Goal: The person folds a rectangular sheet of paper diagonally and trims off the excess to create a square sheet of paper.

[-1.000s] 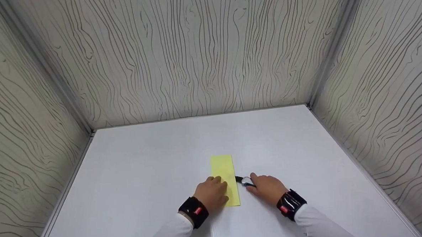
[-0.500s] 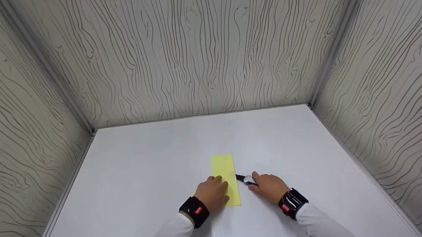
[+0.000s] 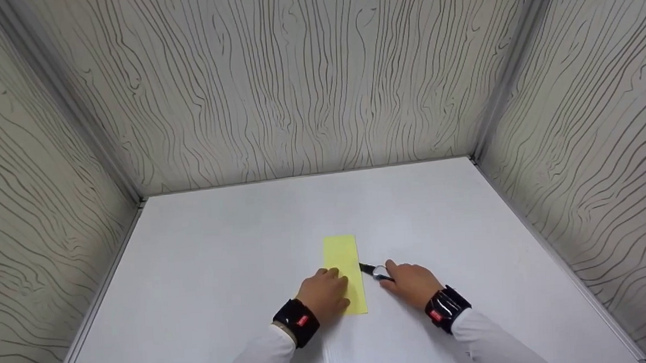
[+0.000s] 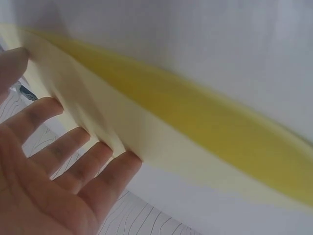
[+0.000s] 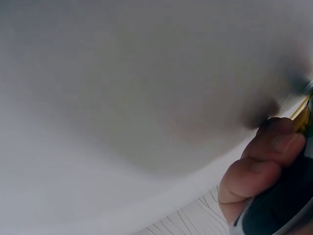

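Note:
A yellow sheet of paper (image 3: 341,252), folded into a long strip, lies on the white table. In the left wrist view two layers of the paper (image 4: 181,115) stand apart with a gap between them. My left hand (image 3: 323,296) rests on the strip, bent fingertips touching its upper face. My right hand (image 3: 414,284) grips a small tool (image 3: 380,273) with a black tip, a round silvery part and a dark handle. Its tip meets the strip's right edge. In the right wrist view curled fingers wrap the dark handle (image 5: 274,205); I cannot tell the tool's kind.
The white tabletop (image 3: 222,251) spreads around both hands. Panels with a wood-grain pattern (image 3: 297,95) enclose it at the back and both sides, joined by grey metal corner posts (image 3: 496,97). Black bands (image 3: 296,323) circle both wrists.
The tool in my right hand has slid slightly away from me along the paper's right edge. My left hand and the paper stay in place.

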A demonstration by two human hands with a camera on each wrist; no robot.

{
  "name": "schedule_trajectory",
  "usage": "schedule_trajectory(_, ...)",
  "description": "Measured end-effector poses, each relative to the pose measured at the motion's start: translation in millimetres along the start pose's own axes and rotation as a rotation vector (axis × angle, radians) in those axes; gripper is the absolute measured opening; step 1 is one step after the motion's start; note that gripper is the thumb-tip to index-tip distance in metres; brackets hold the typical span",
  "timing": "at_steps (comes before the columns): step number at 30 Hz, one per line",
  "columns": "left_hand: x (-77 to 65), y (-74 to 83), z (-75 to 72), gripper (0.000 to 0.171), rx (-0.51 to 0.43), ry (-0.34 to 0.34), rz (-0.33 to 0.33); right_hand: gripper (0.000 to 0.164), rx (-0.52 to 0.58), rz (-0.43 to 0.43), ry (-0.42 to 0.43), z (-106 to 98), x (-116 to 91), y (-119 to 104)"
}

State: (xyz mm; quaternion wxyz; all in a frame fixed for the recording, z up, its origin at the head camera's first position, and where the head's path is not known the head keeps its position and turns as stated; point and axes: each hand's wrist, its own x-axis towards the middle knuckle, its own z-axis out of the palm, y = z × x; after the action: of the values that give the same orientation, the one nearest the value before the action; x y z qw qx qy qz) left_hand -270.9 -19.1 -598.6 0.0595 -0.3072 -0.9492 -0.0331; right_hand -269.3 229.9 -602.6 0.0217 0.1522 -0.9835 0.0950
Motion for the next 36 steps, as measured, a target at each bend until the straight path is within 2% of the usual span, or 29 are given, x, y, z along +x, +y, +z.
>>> schedule_trajectory(6, 3.4, -0.5, 4.7, 0.025, -0.042, 0.026, -0.032, 0.034, -0.006, -0.008, -0.006, 2.9, -2.0, -1.2)
schedule_trajectory(10, 5.5, -2.3, 6.9, 0.027, -0.029, 0.036, -0.036, 0.035, -0.011, -0.007, -0.016, 5.0, -4.6, -2.9)
schedule_trajectory(14, 8.4, -3.0, 4.1, 0.038, 0.01, -0.018, -0.036, 0.036, -0.014, -0.007, -0.014, 5.7, -5.7, -5.8)
schedule_trajectory(18, 10.9, -2.6, 2.0, 0.044, 0.003, -0.084, -0.045, 0.037, -0.008, -0.003, -0.017, 4.3, -5.3, -7.9)
schedule_trajectory(24, 12.2, -1.8, 2.9, 0.049, -0.031, -0.118, -0.05, 0.034, 0.008, 0.02, -0.033, 1.5, -4.0, -6.8)
schedule_trajectory(36, 11.6, -2.7, 2.7, 0.04, -0.036, -0.074, -0.041, 0.032, 0.008, -0.018, 0.017, 1.1, -1.8, -5.4)
